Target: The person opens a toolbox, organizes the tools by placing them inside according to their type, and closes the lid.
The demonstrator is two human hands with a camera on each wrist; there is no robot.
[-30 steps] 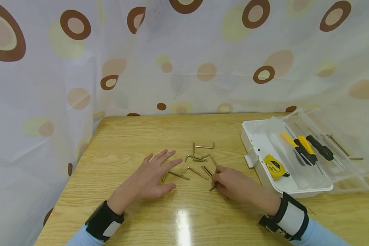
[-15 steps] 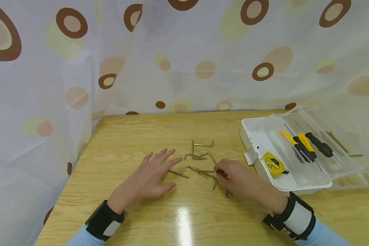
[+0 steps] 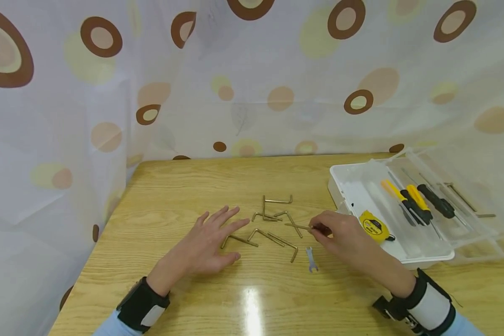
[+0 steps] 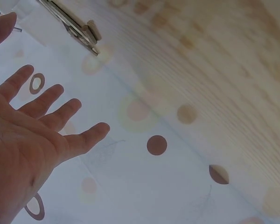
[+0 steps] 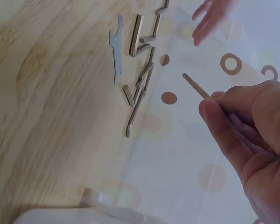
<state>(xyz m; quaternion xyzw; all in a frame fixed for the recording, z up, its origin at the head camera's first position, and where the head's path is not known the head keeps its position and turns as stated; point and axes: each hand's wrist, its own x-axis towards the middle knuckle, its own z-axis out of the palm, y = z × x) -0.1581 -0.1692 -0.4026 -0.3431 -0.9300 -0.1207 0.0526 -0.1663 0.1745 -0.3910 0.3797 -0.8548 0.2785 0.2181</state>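
My right hand [image 3: 340,233] pinches one end of a brass-coloured hex key [image 5: 196,86] between thumb and index finger. Its straight shaft points left, above the table; the rest of it is hidden in the hand. Several similar L-shaped hex keys [image 3: 295,254] lie loosely scattered on the wood, some crossing each other. Just below the right hand is a small grey open-end wrench [image 3: 311,260], flat on the table. My left hand [image 3: 207,242] is spread, fingers straight, left of the hex keys, holding nothing; its palm shows in the left wrist view.
A white toolbox [image 3: 403,254] stands open at the right, its clear lid [image 3: 483,186] folded back. Inside are a yellow tape measure [image 3: 374,227] and several screwdrivers [image 3: 420,196]. A patterned curtain [image 3: 252,79] hangs behind the wooden table [image 3: 185,186].
My right hand has moved right, drawing the hex key away from the others. The wrench, previously hidden under that hand, now shows fully. The left hand has stayed in place.
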